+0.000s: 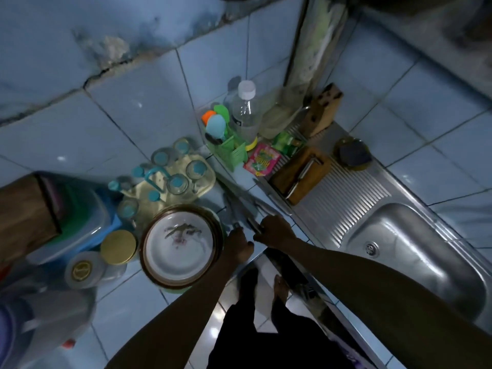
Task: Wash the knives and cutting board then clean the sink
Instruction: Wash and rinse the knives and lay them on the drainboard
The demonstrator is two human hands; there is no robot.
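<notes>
Both hands, left hand and right hand, grip steel kitchen knives on the tiled worktop; carry blades pointing away toward the stainless sink.

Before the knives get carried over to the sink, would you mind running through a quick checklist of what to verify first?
1. Left hand has a grip on a knife handle: cannot tell, blurred.
2. Right hand has a grip on a knife handle: ok, fingers curl over it.
3. Blades of the knives point away from the body: ok.
4. Sink basin free to receive them: ok, nothing lies in it.
5. Cutting board within reach on the drainboard: ok.
6. Plate beside the left hand clear of the lift: cannot tell, it sits close.
</notes>
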